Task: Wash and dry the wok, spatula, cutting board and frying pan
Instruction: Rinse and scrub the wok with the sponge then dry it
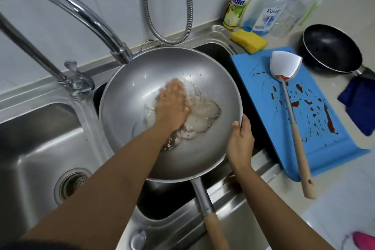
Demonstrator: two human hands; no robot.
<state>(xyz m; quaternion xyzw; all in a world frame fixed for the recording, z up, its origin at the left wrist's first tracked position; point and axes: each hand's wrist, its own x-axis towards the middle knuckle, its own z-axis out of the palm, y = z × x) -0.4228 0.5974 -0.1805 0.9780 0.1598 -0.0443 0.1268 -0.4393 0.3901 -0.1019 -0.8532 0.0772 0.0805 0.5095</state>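
A steel wok (142, 71) with a wooden-ended handle sits tilted over the right sink basin, with cloudy water and brown residue in its bottom. My left hand (172, 105) lies flat inside the wok, fingers straight, pressing on the wet metal. My right hand (240, 142) grips the wok's right rim, thumb inside. On the counter to the right lies a blue cutting board (261, 95) spattered with brown sauce, and a steel spatula (285, 67) with a wooden handle rests across it. A black frying pan (330, 48) stands behind the board.
A curved chrome faucet (81, 10) arches over the sinks, with a hose on the wall. The left sink basin (36, 142) has a drain strainer. A yellow sponge (248, 41), a dish-soap bottle (238, 4) and clear bottles stand at the back. A dark blue cloth (359, 101) lies far right.
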